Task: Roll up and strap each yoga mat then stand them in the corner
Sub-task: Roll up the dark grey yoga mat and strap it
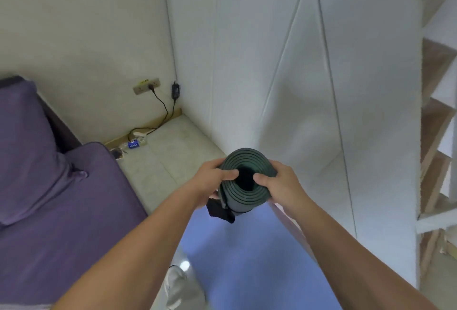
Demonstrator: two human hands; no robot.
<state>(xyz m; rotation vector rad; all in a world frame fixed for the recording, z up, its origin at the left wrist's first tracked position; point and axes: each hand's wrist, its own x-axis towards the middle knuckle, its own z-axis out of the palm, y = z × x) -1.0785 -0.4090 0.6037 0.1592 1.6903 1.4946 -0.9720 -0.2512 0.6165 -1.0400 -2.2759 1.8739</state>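
A dark green rolled yoga mat (pixel 247 161) stands upright in front of me, its spiral top end facing the camera. My left hand (pixel 210 181) grips its left side, thumb over the rim. My right hand (pixel 279 183) grips its right side, thumb at the hollow core. A black strap (pixel 220 212) wraps the roll just below my left hand, a loose end hanging. Under the roll a blue yoga mat (pixel 247 260) lies flat on the floor.
The room corner (pixel 180 116) lies ahead on pale tile, with a wall socket (pixel 146 85), black cables and a power strip (pixel 138 140). A purple sofa (pixel 61 198) fills the left. White panelled doors (pixel 296 87) run along the right, wooden shelves (pixel 437 136) beyond.
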